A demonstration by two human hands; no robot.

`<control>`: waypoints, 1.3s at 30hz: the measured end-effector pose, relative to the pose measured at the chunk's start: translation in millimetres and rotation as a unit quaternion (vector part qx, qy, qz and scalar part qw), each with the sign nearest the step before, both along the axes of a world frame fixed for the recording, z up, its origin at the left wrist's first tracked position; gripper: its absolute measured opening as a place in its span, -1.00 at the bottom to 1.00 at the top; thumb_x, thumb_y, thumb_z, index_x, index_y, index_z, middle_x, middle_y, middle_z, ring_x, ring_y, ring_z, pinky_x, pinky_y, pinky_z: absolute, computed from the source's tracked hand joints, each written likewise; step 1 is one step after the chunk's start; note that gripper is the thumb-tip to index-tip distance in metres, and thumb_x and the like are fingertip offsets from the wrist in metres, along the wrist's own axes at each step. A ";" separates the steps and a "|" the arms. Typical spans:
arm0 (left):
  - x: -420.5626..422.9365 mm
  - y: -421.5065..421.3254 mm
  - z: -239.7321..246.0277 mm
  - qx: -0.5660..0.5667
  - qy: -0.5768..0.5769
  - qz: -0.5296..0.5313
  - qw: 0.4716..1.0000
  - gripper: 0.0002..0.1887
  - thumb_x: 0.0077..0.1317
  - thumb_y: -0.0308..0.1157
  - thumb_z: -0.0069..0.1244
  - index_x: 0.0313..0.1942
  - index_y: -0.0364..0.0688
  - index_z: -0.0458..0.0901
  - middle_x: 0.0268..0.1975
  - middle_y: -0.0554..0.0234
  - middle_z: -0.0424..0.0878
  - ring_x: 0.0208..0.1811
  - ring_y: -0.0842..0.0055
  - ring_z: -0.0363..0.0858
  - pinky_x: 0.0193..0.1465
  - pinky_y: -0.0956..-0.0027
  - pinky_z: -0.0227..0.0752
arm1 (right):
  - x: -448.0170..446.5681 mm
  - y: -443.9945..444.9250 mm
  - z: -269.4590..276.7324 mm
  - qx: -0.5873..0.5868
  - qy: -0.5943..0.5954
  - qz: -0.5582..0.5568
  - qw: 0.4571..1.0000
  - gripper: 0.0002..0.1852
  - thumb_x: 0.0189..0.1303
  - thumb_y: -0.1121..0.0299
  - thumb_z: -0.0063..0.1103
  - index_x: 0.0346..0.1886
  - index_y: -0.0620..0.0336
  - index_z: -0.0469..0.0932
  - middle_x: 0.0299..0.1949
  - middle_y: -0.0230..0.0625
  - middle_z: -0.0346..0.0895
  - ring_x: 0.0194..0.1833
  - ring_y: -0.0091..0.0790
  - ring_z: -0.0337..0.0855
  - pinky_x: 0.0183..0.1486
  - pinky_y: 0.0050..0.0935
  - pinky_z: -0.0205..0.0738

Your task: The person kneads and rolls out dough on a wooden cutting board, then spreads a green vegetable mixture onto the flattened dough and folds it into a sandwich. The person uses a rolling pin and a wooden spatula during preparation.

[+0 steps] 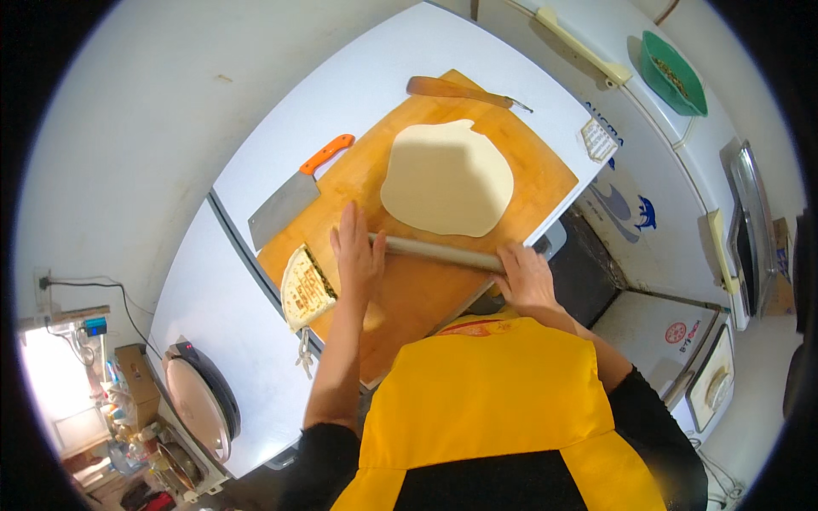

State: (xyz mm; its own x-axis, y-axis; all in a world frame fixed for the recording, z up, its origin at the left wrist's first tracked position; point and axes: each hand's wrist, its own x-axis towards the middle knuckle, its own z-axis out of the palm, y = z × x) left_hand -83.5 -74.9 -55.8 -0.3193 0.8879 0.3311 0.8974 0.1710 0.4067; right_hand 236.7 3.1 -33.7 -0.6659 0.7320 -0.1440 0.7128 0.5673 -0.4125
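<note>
My left hand [358, 255] lies over the left end of a rolling pin [441, 251], its fingers stretched forward. At the pin's other end, my right hand [527, 274] has its fingers bent over it. The pin rests across a wooden board [409, 300], just on my side of a thin, roughly round sheet of rolled dough [447, 182]. One small torn bump shows on the dough's far edge. To the left of my left hand sits a browned wedge of flatbread [307, 290] with dark green filling at its cut side.
A cleaver [284, 207] with an orange handle overlaps the board's left edge. Across the far end lies a wooden spatula [454, 91]. A round electric griddle [198, 402] stands at the lower left, and a green basket [671, 73] sits atop a white appliance [664, 147] on the right.
</note>
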 end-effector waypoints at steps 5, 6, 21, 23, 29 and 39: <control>24.9 -28.0 -12.9 0.099 -0.226 0.090 0.965 -0.45 0.35 -0.26 -0.08 0.28 -0.34 0.30 0.40 -0.11 0.19 0.46 0.08 0.09 0.41 -0.19 -0.12 | -37.2 -24.2 2.4 -0.009 0.115 0.062 0.991 -0.59 0.11 0.21 0.29 -0.02 0.22 0.51 -0.17 -0.11 0.52 -0.10 -0.05 0.54 -0.12 -0.18 0.47; 34.3 -24.1 -7.3 0.057 -0.143 0.107 0.982 -0.46 0.34 -0.27 -0.07 0.27 -0.34 0.31 0.39 -0.11 0.22 0.45 0.07 0.11 0.42 -0.18 -0.13 | -52.6 -22.4 8.6 0.016 0.166 0.110 0.980 -0.62 0.13 0.20 0.27 -0.05 0.22 0.52 -0.20 -0.12 0.53 -0.12 -0.06 0.56 -0.15 -0.18 0.48; 48.8 105.7 24.9 0.013 -0.151 0.215 0.965 -0.76 0.14 -0.49 -0.01 -0.18 -0.41 0.49 -0.15 -0.25 0.51 -0.08 -0.09 0.48 -0.01 -0.02 0.41 | -243.1 238.0 13.1 0.019 0.114 0.377 0.919 -0.76 0.22 0.35 0.10 -0.09 0.22 0.57 -0.11 -0.08 0.60 0.01 -0.05 0.57 0.04 -0.19 0.44; 53.6 116.0 33.0 -0.047 -0.148 0.285 0.946 -0.80 0.11 -0.51 -0.02 -0.24 -0.38 0.47 -0.22 -0.22 0.48 -0.16 -0.09 0.48 -0.06 -0.04 0.41 | -251.1 236.8 16.0 0.076 0.042 0.385 0.919 -0.76 0.23 0.30 0.13 -0.11 0.20 0.58 -0.12 -0.12 0.61 -0.01 -0.08 0.58 0.02 -0.18 0.44; 52.7 126.9 65.6 -0.179 -0.282 0.431 0.838 -0.66 0.12 -0.25 0.14 -0.23 -0.37 0.61 -0.12 -0.21 0.64 0.00 0.05 0.58 0.04 0.15 0.47 | -244.2 249.6 46.3 -0.040 0.058 0.429 0.900 -0.70 0.15 0.18 0.25 -0.16 0.18 0.59 -0.06 -0.10 0.58 -0.02 -0.09 0.55 0.01 -0.17 0.43; 58.0 116.6 53.2 -0.157 -0.259 0.429 0.851 -0.67 0.16 -0.19 0.18 -0.30 -0.32 0.61 -0.29 -0.02 0.68 -0.20 0.20 0.65 -0.10 0.28 0.49 | -253.7 264.2 35.0 -0.002 0.033 0.497 0.867 -0.83 0.20 0.37 0.09 -0.20 0.22 0.55 -0.26 -0.15 0.60 -0.17 -0.09 0.59 -0.12 -0.20 0.48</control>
State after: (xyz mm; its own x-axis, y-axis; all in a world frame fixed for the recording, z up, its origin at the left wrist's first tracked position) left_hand -25.5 41.8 -2.5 -0.9254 0.2739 -0.2619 0.1022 0.8459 0.5235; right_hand -17.0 267.4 1.3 -0.9744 -0.2090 -0.0829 -0.1529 0.8862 -0.4373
